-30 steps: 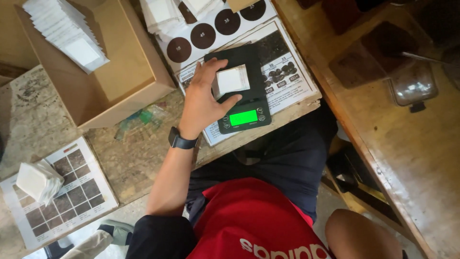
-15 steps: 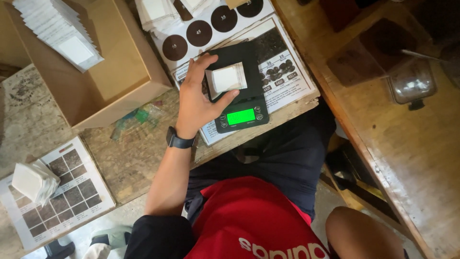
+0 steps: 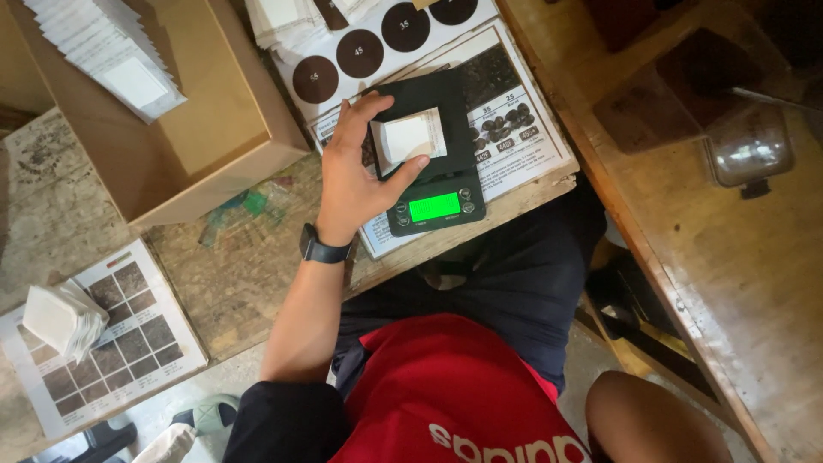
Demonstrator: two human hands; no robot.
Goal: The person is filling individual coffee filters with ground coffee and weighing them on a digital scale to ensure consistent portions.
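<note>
left hand (image 3: 353,176): spread over the left side of the scale, fingers curled wide around the packet, thumb tip at its lower right corner, index finger over its top left corner; can't tell if the tips actually press it, no closed grasp seen
right hand: out of frame
white packet (image 3: 411,137): small square paper packet, lying flat on the scale platform, between thumb and index finger
scale (image 3: 437,159): small black digital scale, lit green display (image 3: 435,207) just beyond the thumb tip on the near edge
wrist: black watch (image 3: 324,249) on the left wrist, below the palm
printed chart (image 3: 514,129): sheet with bean photos under the scale, showing past the fingertips to the right
disc chart (image 3: 377,51): white card with dark brown circles, above the fingertips
cardboard box (image 3: 197,111): open, left of the hand's back, row of white packets (image 3: 107,51) standing in it
swatch sheet (image 3: 129,334): brown squares grid, well apart, down-left of the wrist, small stack of white packets (image 3: 62,317) on it
table (image 3: 249,274): worn wood, under the forearm
</note>
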